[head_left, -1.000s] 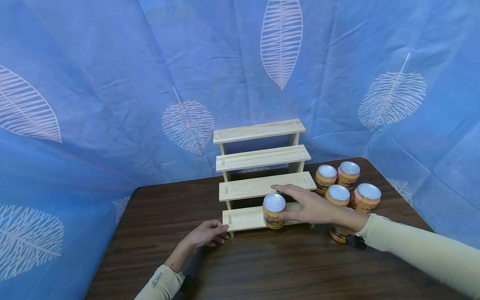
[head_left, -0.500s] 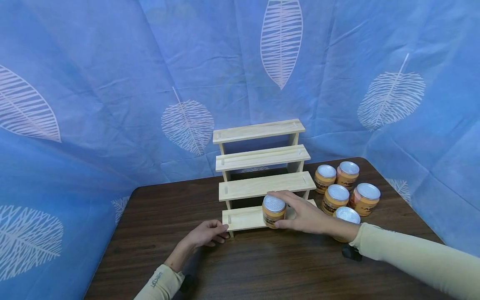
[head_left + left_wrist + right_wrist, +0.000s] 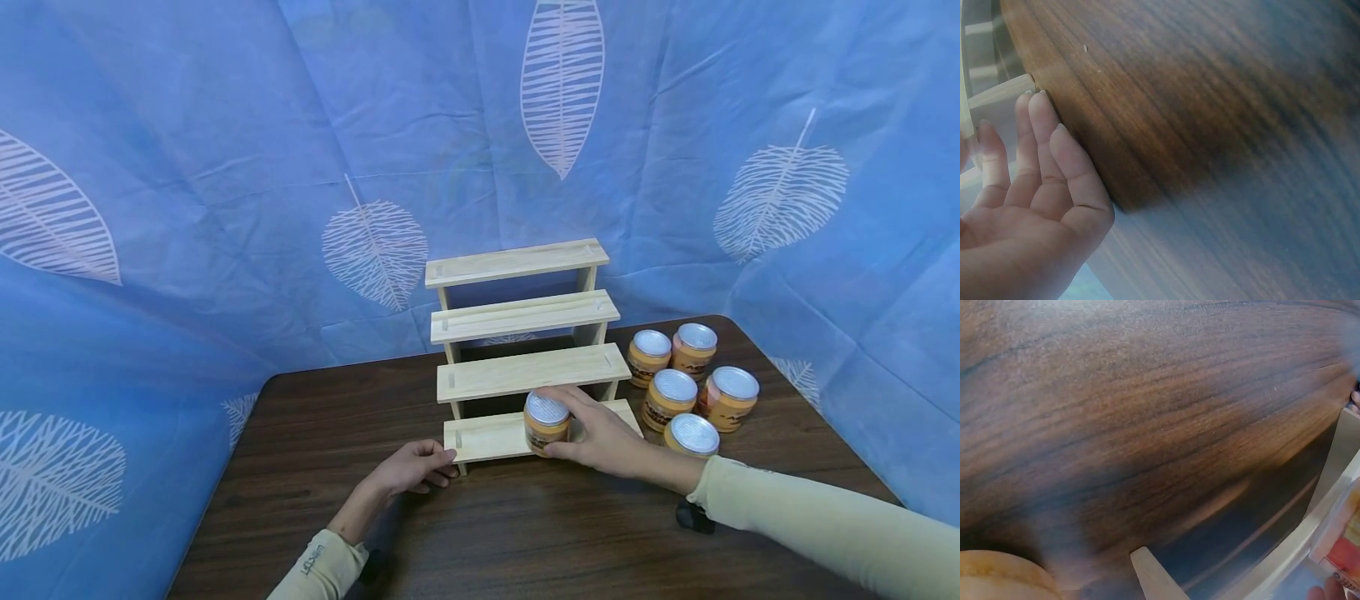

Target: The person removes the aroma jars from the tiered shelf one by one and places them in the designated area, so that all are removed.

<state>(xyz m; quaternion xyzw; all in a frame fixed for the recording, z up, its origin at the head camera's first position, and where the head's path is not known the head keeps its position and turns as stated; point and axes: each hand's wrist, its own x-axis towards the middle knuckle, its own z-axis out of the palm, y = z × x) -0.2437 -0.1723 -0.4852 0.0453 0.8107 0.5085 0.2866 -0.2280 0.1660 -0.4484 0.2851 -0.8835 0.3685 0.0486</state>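
A jar [image 3: 547, 425] with a silver lid and orange label stands on the bottom step of a pale wooden four-step display shelf [image 3: 491, 435]. My right hand [image 3: 600, 433] holds this jar from its right side, fingers behind it and thumb at the front. In the right wrist view only part of the jar [image 3: 1342, 550] and some fingertips show. At the shelf's front left corner, my left hand [image 3: 412, 467] pinches the end of the bottom step between thumb and index finger. Its other fingers [image 3: 1041, 119] are loosely bent beside the shelf's side panel.
Several similar jars [image 3: 670, 396] stand grouped on the dark wooden table [image 3: 337, 433], right of the shelf; the nearest jar [image 3: 692, 435] is close to my right forearm. A blue cloth with white leaf prints [image 3: 480, 150] hangs behind and around the table.
My right wrist and forearm have come lower and slightly left, uncovering more of the nearest jar. The held jar stays nearly in place on the bottom step. My left hand has not moved.
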